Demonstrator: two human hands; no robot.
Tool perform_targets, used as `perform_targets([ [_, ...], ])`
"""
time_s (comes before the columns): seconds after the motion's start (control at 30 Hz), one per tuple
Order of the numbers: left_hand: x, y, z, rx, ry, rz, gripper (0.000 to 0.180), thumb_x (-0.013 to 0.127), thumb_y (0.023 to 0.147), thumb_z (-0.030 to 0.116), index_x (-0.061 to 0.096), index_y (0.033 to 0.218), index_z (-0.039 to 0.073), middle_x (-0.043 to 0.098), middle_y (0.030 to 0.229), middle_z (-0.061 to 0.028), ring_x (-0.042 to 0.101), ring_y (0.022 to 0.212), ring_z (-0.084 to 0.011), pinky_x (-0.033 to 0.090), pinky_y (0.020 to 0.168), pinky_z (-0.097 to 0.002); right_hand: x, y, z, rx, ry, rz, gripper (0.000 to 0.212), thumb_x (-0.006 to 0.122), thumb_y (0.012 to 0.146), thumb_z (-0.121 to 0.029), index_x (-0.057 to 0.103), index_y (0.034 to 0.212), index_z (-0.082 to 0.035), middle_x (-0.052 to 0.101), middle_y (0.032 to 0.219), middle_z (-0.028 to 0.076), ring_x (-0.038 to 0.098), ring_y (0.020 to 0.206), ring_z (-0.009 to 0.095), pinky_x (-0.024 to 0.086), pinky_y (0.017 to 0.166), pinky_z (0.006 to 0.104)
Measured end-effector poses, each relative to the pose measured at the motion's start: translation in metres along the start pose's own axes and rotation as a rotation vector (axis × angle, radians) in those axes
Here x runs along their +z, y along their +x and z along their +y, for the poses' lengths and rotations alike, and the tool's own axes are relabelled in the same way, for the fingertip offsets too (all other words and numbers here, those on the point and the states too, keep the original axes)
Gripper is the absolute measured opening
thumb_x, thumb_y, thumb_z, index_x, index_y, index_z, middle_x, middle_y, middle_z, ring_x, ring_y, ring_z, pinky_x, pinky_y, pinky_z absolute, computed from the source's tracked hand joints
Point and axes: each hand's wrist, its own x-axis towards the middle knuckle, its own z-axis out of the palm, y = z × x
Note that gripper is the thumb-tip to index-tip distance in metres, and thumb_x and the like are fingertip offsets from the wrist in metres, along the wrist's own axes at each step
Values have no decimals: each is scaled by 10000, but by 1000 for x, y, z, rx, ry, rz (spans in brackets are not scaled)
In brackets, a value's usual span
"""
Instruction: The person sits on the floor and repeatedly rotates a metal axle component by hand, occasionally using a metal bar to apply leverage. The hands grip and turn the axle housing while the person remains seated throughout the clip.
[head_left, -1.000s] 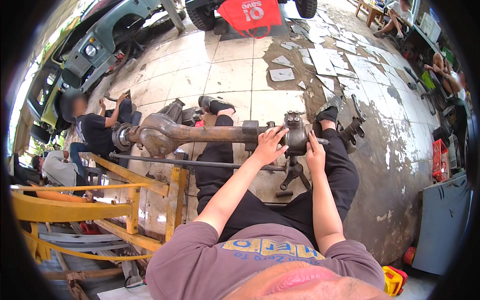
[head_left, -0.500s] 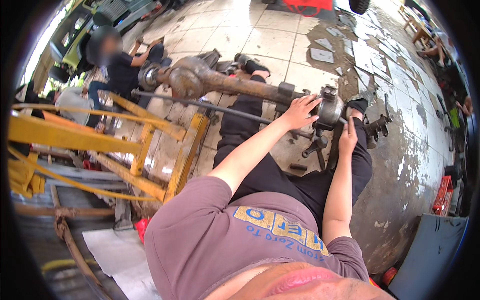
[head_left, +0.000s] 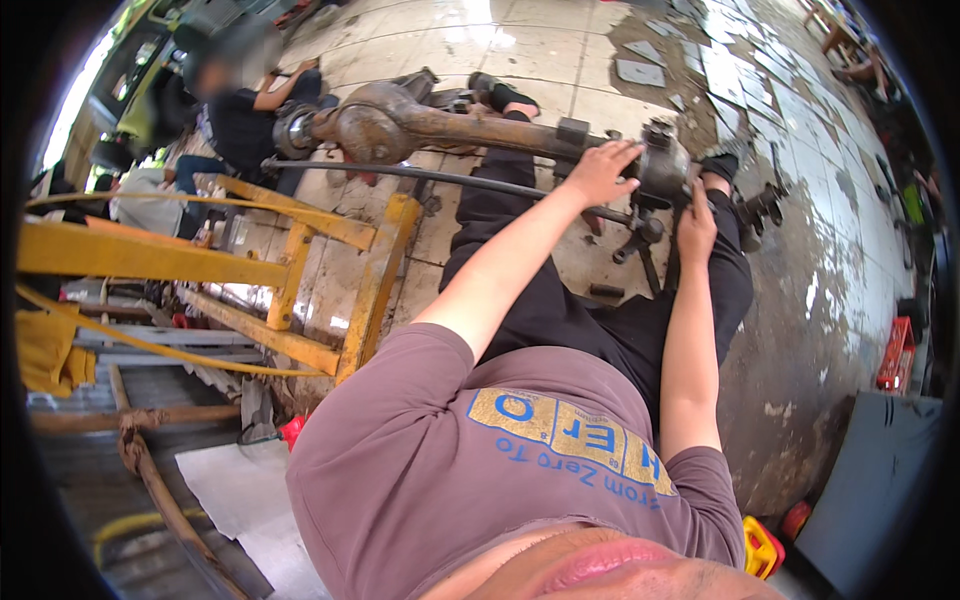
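Note:
A long rusty vehicle axle (head_left: pixel 480 135) with a round bulging housing (head_left: pixel 372 128) lies across the floor in front of me, over my outstretched legs. My left hand (head_left: pixel 604 172) lies on its right end, fingers spread beside the grey metal hub (head_left: pixel 664 170). At the hub's right-hand edge, my right hand (head_left: pixel 697 232) touches the metal with stretched fingers; part of its palm side is hidden. Below the hub hangs a dark metal joint (head_left: pixel 645 235). A thin dark rod (head_left: pixel 460 182) runs alongside the axle.
Yellow steel frame (head_left: pixel 375 285) stands at my left. Another person (head_left: pixel 245 125) sits by the axle's far left end. A short dark cylinder (head_left: pixel 606 290) lies between my legs. Broken tiles (head_left: pixel 640 72) are farther off; a red crate (head_left: pixel 896 355) and a grey panel (head_left: pixel 850 490) are right.
The view has shifted slightly. My left hand stays on the axle end. My right hand stays at the hub's edge, its fingers now higher against it.

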Motion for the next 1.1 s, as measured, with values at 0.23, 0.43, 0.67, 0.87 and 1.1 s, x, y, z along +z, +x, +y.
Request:
perform_targets([
  [0.23,0,15,16,77,-36,34,770,751,1010,438,492,1675,149,551,1671,-182,527,1535,-390,439,1259,-516,-7,-3,36,24,-54,100,591,584,1035,-26,576,1623,-83,646,1574,230,637,1451,371,515,1176,432],
  [0.43,4,13,12,54,-81,30,772,773,1000,393,493,1679,156,538,1686,-179,523,1540,-388,430,1265,-519,-7,-4,11,416,-87,-153,710,521,987,37,599,1628,-259,702,1439,265,706,1297,431,567,1068,454],
  [0.67,-4,9,7,22,-95,3,753,760,1004,351,491,1682,164,508,1714,-172,488,1571,-379,408,1280,-513,-6,-1,-9,45,39,40,727,542,1024,34,511,1694,-247,638,1576,169,679,1347,417,555,1082,457],
  [0.87,4,21,29,43,-132,-17,738,746,1017,365,493,1679,160,502,1718,-176,482,1577,-376,404,1283,-511,-11,-9,20,202,-170,55,821,502,976,5,477,1703,-375,461,1767,65,637,1416,388,572,1085,464],
  [1.1,-2,15,17,34,-112,-7,738,755,1013,352,497,1674,147,513,1709,-172,485,1572,-379,412,1285,-506,-16,-9,-17,413,-131,-153,727,516,1029,-17,473,1708,-271,539,1701,111,641,1411,388,551,1120,480],
])
